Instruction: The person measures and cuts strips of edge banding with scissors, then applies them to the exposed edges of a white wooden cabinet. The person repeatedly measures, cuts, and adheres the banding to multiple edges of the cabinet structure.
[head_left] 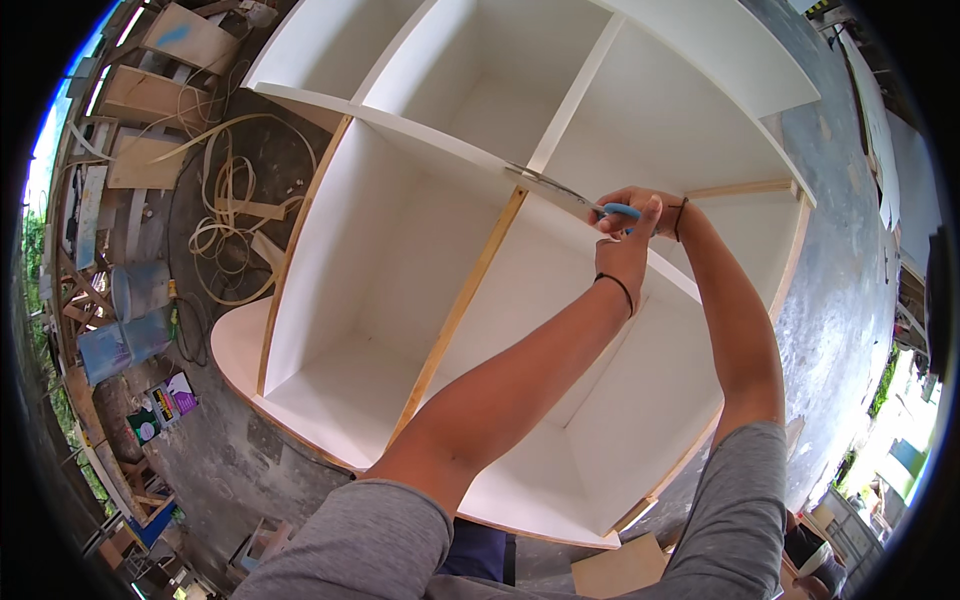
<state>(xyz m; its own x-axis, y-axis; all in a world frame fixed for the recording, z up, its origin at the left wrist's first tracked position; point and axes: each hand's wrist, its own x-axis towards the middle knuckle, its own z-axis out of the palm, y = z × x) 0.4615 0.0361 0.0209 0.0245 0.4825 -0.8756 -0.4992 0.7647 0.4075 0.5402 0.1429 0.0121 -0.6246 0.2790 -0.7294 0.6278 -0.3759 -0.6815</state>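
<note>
A pair of scissors (555,186) with blue handles lies across the middle of a white cabinet carcass (435,140), its blades pointing left along a white divider edge. My right hand (645,203) has its fingers wrapped round the handles. Pressed close below it, my left hand (625,262) is closed at the same handles, thumb up beside them; its other fingers are partly hidden. Near the blade tips begins a bare wood-coloured divider edge (462,305), while the dividers above it have white edges.
Loose coils of pale edging strip (232,205) lie on the floor at left. Wooden boards (150,95), a blue bucket (140,290) and printed cans (172,398) stand farther left. A pale board (620,568) lies at the near edge of the cabinet.
</note>
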